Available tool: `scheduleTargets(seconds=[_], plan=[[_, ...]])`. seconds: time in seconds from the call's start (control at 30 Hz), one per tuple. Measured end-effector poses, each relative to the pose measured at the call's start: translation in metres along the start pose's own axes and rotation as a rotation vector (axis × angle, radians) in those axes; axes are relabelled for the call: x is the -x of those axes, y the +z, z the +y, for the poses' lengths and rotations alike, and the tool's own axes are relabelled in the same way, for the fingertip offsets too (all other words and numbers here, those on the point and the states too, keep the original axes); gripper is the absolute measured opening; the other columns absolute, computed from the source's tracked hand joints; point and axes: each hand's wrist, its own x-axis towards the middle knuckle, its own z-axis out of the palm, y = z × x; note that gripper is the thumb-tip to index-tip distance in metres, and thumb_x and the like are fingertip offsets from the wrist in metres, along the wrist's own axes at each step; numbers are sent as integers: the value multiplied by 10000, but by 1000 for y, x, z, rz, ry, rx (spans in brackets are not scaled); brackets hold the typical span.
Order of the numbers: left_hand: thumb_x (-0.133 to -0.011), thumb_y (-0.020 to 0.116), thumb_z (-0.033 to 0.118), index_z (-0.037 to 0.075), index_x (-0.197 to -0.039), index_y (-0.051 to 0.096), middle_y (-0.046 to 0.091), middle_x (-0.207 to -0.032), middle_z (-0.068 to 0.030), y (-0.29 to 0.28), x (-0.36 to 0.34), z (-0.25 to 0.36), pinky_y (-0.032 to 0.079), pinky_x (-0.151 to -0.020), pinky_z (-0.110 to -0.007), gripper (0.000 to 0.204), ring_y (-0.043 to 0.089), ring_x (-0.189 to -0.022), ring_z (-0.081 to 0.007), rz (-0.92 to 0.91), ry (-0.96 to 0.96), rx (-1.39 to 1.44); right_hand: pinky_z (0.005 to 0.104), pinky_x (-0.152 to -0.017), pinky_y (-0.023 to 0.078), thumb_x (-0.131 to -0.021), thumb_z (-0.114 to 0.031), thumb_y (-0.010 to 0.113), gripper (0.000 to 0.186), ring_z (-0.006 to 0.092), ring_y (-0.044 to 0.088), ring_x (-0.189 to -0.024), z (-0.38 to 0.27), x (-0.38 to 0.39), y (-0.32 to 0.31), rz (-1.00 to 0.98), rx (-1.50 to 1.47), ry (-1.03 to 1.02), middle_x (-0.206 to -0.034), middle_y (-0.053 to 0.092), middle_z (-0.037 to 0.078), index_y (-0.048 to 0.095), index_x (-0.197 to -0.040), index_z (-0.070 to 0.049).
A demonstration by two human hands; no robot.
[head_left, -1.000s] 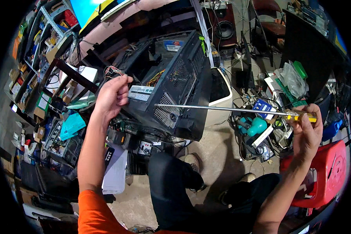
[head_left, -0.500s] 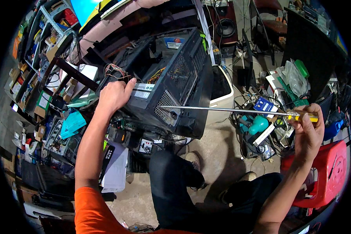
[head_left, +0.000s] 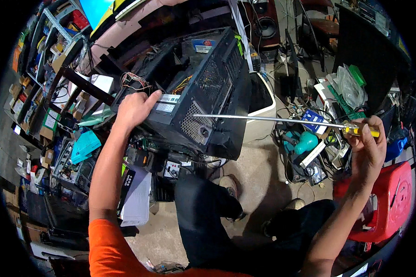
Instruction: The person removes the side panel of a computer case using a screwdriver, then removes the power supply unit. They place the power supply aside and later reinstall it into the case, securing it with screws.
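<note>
Fingers of my right hand (head_left: 369, 145), out at three o'clock from the middle of my view, are curled closed around the screwdriver's handle (head_left: 361, 129), thumb laid along the near side. From there the long metal shaft (head_left: 272, 119) runs toward nine o'clock, nearly level, and its tip ends over the honeycomb grille (head_left: 192, 129) of the black computer case (head_left: 170, 127). I can't tell whether the tip touches metal or stops just short.

My left hand (head_left: 135, 110), at ten o'clock, lies palm down on the case's edge, thumb stretched out near the silver label (head_left: 166, 105). How tightly my other fingers are bent I can't tell.

The case sits at eleven o'clock, tilted, its open side showing yellow and red wires (head_left: 182, 85). More loose wires (head_left: 136, 81) bunch just past my left knuckles, toward twelve.

I judge this to be the lining-up step: one hand steadies the case, the other aims the driver. The next move seems to call for a firm left palm and a straight shaft, since such a long one could wander.

Farther out, a teal tool (head_left: 305, 142) lies at three o'clock and the red stool (head_left: 397, 198) at four.
</note>
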Motion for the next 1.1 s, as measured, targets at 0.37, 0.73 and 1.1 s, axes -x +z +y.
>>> scheduleTargets(seconds=[0.37, 0.73, 1.1], plan=[[-884, 555, 335, 8, -1009, 622, 649, -832, -119, 30, 0, -31, 459, -709, -285, 356, 605, -774, -173, 461, 165, 387, 266, -647, 506, -841, -144, 608, 207, 141, 601, -734, -44, 8, -56, 223, 89, -164, -859, 603, 55, 573, -1006, -23], [-872, 606, 165, 20, -757, 639, 547, -679, 48, 82, 176, -15, 370, -570, -205, 188, 443, -630, -30, 193, -51, 875, 257, -592, 426, -851, -239, 624, 209, 130, 499, -651, 139, 225, -149, 673, 96, 505, -711, 506, 22, 525, -742, -91], [-833, 637, 172, 33, -752, 640, 539, -511, -64, 110, 201, 30, 418, -455, -273, 160, 512, -447, -126, -221, 183, 846, 331, -582, 490, -882, -213, 491, 193, 212, 556, -615, 348, 382, -244, 501, -138, 1009, -726, 566, 68, 566, -891, -36]])
